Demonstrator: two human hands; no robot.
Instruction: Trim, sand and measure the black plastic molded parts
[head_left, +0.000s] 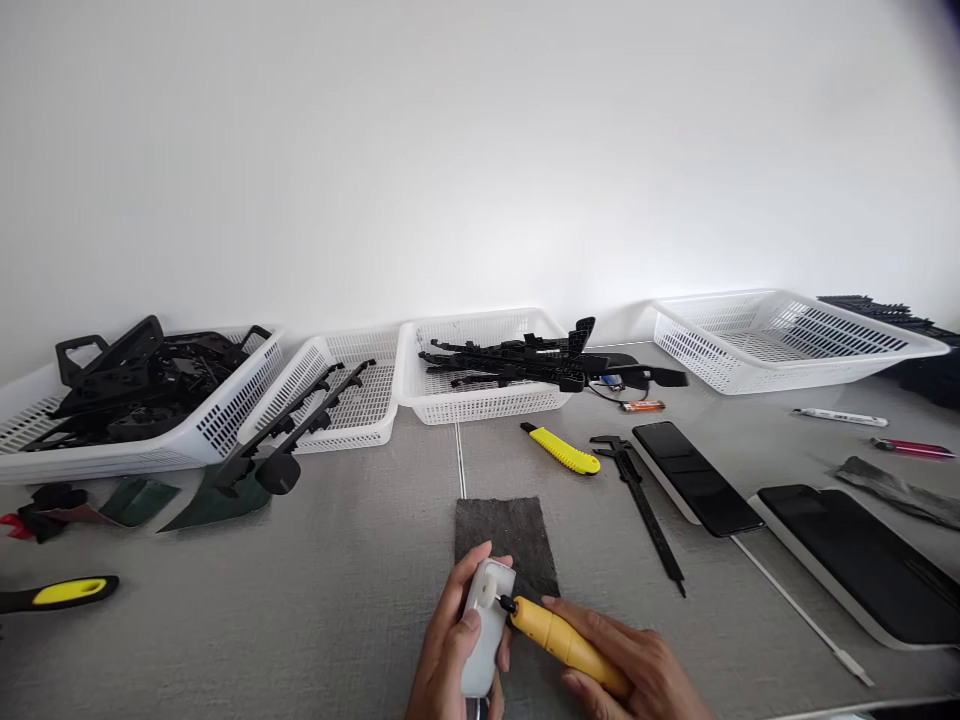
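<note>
I'm holding one white piece [484, 660] in my left grip [448, 640] and one yellow rotary tool [566, 645] in my right grip [637, 660], its round head [487, 590] sitting at the piece's upper end. One dark cloth [501, 525] and four white baskets [491, 408] are lying on the surface [337, 570].

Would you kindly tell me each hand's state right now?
Left hand: closed, holding a small white piece.
Right hand: closed, holding a yellow-handled tool.

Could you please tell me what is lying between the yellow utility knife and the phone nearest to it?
In the head view, a black caliper lies on the grey table between the utility knife and that phone.
</note>
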